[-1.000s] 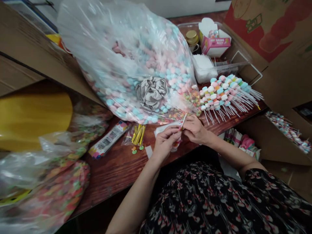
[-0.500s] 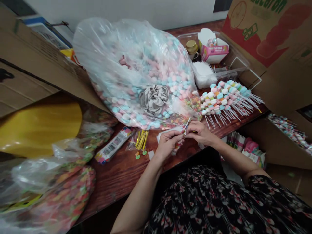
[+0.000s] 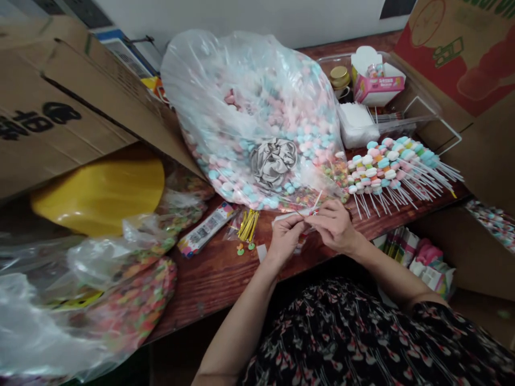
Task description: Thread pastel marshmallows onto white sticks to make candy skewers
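My left hand [image 3: 286, 236] and my right hand [image 3: 335, 225] meet over the front of the table, both with fingers pinched. From between them a candy stick [image 3: 319, 199] points up, its white end showing; the sweet end is mostly covered by my fingers. A thin gold twist tie [image 3: 300, 214] shows at my left fingertips, close to the right thumb. Beneath the hands lies a white packet, partly hidden. Several gold twist ties [image 3: 248, 225] rest in a bunch to the left, beside loose gummy pieces [image 3: 240, 249].
Behind the hands stands a big clear bag [image 3: 241, 123] of pastel marshmallows, with a grey scrunchie [image 3: 274, 162] on it. Marshmallow skewers [image 3: 386, 166] are piled right. A plastic tray [image 3: 426, 110] holds a pink box [image 3: 379, 86]. Cardboard boxes [image 3: 52, 123] and gummy bags [image 3: 132, 300] crowd the left.
The view has turned left, shifting the scene rightward. My hands remain together at the candy stick, with the fingers slightly repositioned; the gold tie now shows at the left fingertips.
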`<state>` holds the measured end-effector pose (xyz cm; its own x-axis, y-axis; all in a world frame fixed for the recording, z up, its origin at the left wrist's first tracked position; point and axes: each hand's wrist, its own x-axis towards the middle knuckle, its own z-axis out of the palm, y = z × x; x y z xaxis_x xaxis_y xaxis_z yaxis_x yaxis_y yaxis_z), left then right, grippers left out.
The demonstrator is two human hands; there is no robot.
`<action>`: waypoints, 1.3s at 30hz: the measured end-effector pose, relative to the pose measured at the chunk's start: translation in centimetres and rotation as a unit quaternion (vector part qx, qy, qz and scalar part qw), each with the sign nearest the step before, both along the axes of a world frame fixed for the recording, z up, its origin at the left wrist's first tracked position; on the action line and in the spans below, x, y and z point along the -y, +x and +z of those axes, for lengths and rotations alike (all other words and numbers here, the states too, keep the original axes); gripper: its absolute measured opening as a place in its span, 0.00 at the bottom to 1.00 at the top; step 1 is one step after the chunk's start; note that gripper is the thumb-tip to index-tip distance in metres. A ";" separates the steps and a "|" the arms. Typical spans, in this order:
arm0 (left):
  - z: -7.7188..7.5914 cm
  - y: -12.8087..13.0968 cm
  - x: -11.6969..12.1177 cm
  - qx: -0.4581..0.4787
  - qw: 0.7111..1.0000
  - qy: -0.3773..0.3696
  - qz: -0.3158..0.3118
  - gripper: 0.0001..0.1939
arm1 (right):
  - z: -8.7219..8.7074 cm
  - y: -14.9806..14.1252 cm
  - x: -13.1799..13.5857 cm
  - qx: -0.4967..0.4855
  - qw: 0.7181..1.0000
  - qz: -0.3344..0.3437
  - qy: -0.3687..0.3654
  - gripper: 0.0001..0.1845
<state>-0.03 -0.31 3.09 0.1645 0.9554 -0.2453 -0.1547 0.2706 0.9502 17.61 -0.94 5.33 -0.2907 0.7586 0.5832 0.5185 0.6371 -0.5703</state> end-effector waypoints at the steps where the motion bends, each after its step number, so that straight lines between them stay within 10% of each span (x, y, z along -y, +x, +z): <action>1: 0.2 0.0 0.2 0.008 1.000 0.009 -0.004 0.09 | -0.3 -0.6 -0.2 0.001 1.000 0.010 -0.006 0.14; 12: 0.0 -1.1 0.9 -0.053 0.998 0.036 -0.024 0.12 | -1.3 -1.0 -0.9 -0.084 0.972 0.109 -0.188 0.18; 19: -0.5 -1.1 0.5 -0.061 0.994 0.090 0.018 0.10 | -1.4 -1.3 1.1 -0.147 0.975 -0.047 -0.162 0.08; 29: 1.9 -0.9 0.5 -0.164 0.959 0.224 -0.052 0.10 | -2.7 -0.8 -0.9 -0.259 0.878 0.083 -0.395 0.08; 34: 2.2 -1.4 1.1 -0.054 0.989 -0.014 -0.140 0.13 | -2.7 -0.1 -1.6 -0.230 0.787 0.218 -0.530 0.15; 36: 2.1 -1.6 1.4 -0.003 0.978 -0.119 -0.171 0.13 | -2.3 0.2 -1.3 -0.163 0.820 0.241 -0.493 0.15; 39: 2.2 -2.0 1.8 0.064 0.952 -0.203 -0.219 0.12 | -1.0 0.6 -0.1 -0.008 0.940 0.263 -0.219 0.12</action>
